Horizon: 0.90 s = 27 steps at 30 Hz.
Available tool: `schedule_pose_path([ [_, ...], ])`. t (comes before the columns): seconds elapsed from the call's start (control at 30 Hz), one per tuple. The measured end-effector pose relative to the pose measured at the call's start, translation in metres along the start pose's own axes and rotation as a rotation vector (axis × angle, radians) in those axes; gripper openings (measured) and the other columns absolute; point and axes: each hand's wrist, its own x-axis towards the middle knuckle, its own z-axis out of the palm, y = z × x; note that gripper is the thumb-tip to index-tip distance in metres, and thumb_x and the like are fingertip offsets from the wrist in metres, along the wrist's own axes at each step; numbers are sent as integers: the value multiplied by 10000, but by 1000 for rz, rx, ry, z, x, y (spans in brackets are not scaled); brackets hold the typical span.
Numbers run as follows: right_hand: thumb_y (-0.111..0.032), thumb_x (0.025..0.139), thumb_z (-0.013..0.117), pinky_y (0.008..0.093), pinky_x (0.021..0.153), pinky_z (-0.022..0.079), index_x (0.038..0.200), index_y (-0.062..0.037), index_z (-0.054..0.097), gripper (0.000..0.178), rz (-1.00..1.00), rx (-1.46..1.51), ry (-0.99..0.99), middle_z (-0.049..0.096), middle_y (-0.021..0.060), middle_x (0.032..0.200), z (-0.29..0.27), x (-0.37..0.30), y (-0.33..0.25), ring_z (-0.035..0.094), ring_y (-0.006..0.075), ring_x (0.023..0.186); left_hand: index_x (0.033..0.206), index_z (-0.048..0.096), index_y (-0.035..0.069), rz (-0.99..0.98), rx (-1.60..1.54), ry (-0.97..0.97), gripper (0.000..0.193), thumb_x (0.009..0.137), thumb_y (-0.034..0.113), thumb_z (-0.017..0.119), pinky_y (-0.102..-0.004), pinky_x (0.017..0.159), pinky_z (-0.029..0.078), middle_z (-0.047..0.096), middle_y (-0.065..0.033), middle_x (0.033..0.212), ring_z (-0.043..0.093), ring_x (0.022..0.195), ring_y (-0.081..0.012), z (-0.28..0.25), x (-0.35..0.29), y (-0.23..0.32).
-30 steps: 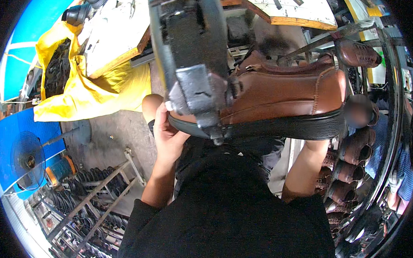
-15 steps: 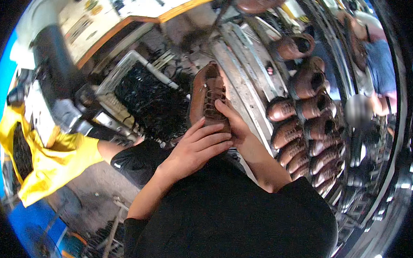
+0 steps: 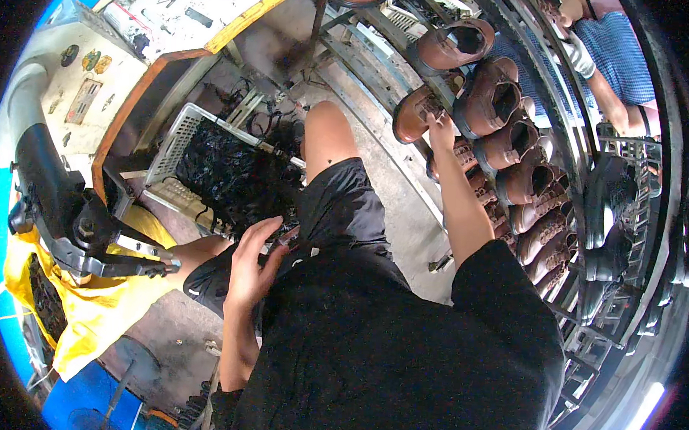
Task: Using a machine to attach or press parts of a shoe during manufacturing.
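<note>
At the near-left edge of the rack, my right hand (image 3: pixel 440 133) is closed on a brown leather lace-up shoe (image 3: pixel 410 116), with the fingers at its lace area. Whether the shoe's sole rests on the rack is hidden. My left hand (image 3: pixel 251 266) hangs over my lap with the thumb apart from the fingers, and I see no shoe in it. Rows of similar brown shoes (image 3: pixel 489 102) stand on the rack beside and behind the held one.
A white plastic crate (image 3: pixel 180 142) full of black strips stands ahead on the left, below a worktable (image 3: pixel 176 15) with tools. A dark machine arm (image 3: pixel 46 171) and yellow cloth (image 3: pixel 102 304) are at left. Beyond the metal rack (image 3: pixel 351 69), another person's arm (image 3: pixel 611 104) shows.
The brown shoe has gone from between both my hands to the rack on the right, in my right hand. My left hand has let go and moved back left. The view has shifted.
</note>
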Motion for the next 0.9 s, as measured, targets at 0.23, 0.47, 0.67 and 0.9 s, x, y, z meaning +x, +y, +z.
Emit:
schedule_pose_path([
  [0.23,-392,745,851,562,1071,380,1461,-77,470,870,-391,-881,188,503,140,1416,-48,-144,14,398,389,1391,1289,629,43,-54,-79,32,449,856,-31,724,-400,1008,509,652,-178,1275,640,1180,-356,12,-10,-9],
  [0.47,-151,804,799,443,980,466,1323,-83,610,557,-710,-670,156,655,126,1165,-97,-227,-117,590,350,1081,1278,628,25,-8,-112,-39,387,900,29,714,-387,959,541,654,-178,1252,666,1134,-332,15,6,-2],
  [0.67,-84,762,827,421,1062,437,1346,-26,586,635,-700,-5,-117,631,145,1255,-129,-296,-202,589,315,1171,1530,382,65,-215,-581,82,634,963,64,665,-415,1085,476,479,-129,1523,518,1357,-262,24,3,-21],
  [0.9,-218,919,755,467,1157,396,1473,-15,456,662,-211,1002,-813,569,139,1427,-58,-236,-197,555,294,1308,1633,145,134,-59,-1432,277,825,984,132,655,-484,1080,490,361,-128,1591,442,1418,-301,-14,-9,-8],
])
